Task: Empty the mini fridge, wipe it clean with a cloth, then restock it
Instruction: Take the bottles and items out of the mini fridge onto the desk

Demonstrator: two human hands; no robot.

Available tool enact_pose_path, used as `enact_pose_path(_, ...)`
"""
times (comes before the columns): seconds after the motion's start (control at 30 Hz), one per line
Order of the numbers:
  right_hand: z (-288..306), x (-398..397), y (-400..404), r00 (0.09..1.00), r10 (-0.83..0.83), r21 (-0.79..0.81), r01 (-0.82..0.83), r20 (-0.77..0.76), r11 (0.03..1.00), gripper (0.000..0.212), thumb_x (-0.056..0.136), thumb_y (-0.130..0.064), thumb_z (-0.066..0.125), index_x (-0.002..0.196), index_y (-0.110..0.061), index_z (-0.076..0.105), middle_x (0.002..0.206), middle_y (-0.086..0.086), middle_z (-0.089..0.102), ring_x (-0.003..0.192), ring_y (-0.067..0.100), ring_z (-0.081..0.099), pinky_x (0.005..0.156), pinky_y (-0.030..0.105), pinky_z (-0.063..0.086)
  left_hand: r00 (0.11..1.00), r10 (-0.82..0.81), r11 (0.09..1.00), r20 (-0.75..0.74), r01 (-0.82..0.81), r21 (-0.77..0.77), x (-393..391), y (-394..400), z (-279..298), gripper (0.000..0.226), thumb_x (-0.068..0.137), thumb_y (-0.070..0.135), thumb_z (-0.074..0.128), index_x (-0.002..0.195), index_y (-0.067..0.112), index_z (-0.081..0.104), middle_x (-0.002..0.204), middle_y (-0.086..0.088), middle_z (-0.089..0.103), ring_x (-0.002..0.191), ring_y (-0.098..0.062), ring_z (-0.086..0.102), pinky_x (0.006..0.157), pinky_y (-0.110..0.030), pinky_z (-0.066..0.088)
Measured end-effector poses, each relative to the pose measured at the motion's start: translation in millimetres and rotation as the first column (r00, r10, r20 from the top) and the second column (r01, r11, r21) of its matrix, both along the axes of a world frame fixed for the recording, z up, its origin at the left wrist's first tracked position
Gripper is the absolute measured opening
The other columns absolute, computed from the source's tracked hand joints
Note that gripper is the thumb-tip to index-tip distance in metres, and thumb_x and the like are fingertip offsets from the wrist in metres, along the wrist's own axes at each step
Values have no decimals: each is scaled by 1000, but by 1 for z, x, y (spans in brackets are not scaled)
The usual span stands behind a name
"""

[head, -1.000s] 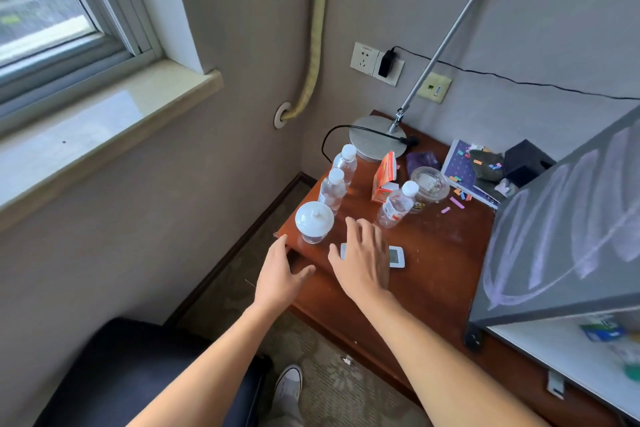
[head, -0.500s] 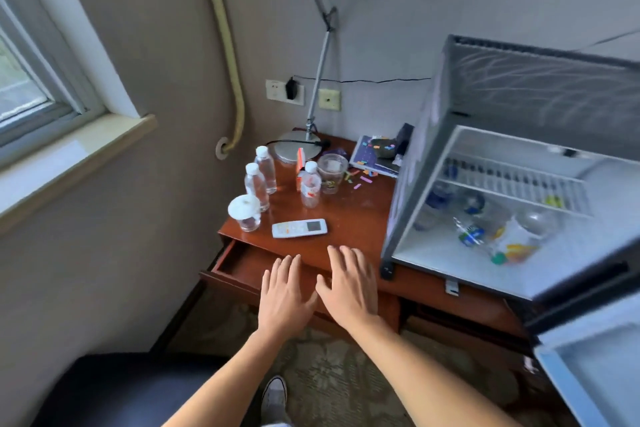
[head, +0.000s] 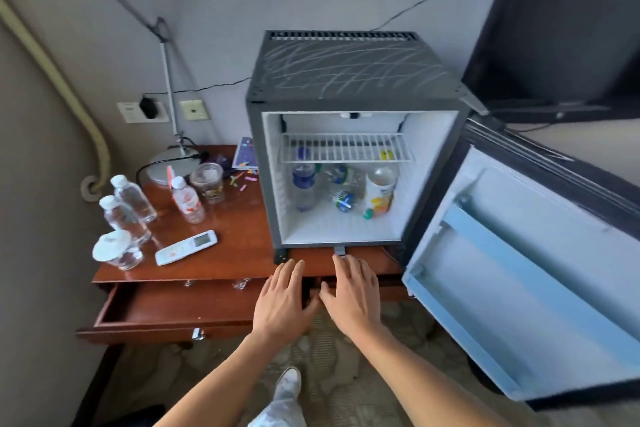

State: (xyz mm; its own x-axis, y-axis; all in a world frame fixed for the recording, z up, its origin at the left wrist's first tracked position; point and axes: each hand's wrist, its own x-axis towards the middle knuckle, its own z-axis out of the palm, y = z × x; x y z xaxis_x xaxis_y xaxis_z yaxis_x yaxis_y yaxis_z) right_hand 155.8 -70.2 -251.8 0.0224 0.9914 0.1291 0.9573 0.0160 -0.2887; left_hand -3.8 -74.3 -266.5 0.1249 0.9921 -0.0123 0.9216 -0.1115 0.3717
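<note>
The mini fridge [head: 353, 80] stands on the tabletop [head: 239, 246] at its right end, its door [head: 519, 274] swung wide open to the right. Bottles [head: 346, 191] lie on its floor under the wire shelf [head: 346, 147]. Both the left hand [head: 282, 305] and the right hand [head: 353, 295] hover flat at the tabletop's front edge, fingers straight, slightly spread, holding nothing.
</note>
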Motion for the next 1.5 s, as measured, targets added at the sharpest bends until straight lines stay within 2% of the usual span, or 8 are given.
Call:
enact_pose_path(0.23,-16,45,51,993,-99,-118,92,-59,989,62,94,-48,61,148,-25,42,147,3,51,135,24,49,106,37,47,991,-111,993,-73,107,-57,39,53,-7,87,92,71,31,165,27,12,172,4,12,159,-15,3,130,-39,6)
enact_pose_path(0.53,-36,70,181,996,-13,-257,36,90,966,69,97,-33,63,156,-21,27,165,16,19,146,39,29,109,49,44,987,-153,978,-38,146,-151,47,135,-25,84,98,65,40,165,25,7,172,3,9,159,-16,0,129,-37,4)
enact_pose_path(0.77,-69,65,238,992,-59,-307,91,113,947,74,96,-17,62,157,-20,21,156,25,32,133,51,44,92,50,55,986,-165,972,-38,156,-177,42,170,-38,82,100,62,41,165,27,6,172,4,11,159,-15,2,128,-35,7)
enact_pose_path(0.83,-74,62,237,990,-67,-262,98,124,960,66,95,-11,61,154,-17,32,143,31,47,123,50,53,85,50,56,986,-162,969,-31,153,-193,40,172,-39,81,100,59,43,165,27,6,172,4,12,159,-15,2,128,-35,8)
enact_pose_path(0.97,-78,58,228,986,-80,-175,106,148,979,61,87,-5,66,144,-15,47,108,21,67,92,40,65,68,45,55,987,-156,964,-36,144,-222,34,172,-41,81,100,55,44,165,28,4,172,5,10,159,-16,2,129,-36,7)
enact_pose_path(1.2,-58,48,167,994,-95,-229,103,46,968,70,95,-23,67,152,-22,26,127,12,52,95,27,66,69,35,55,988,-153,963,13,152,-221,34,142,-36,80,99,38,50,165,25,6,172,0,15,159,-18,6,128,-34,10)
enact_pose_path(1.3,-48,47,131,992,-123,-159,120,-11,980,65,92,-30,72,147,-20,39,123,8,53,94,22,67,67,29,56,986,-167,964,5,165,-206,37,118,-34,82,99,39,52,165,25,5,171,1,15,159,-17,8,128,-34,10)
enact_pose_path(1.5,-20,49,64,986,-90,72,100,-138,992,37,86,-22,76,118,-13,62,110,7,61,90,24,70,68,31,57,985,-171,971,30,174,-164,43,53,-18,81,98,38,54,164,25,10,171,3,17,158,-18,11,128,-32,10)
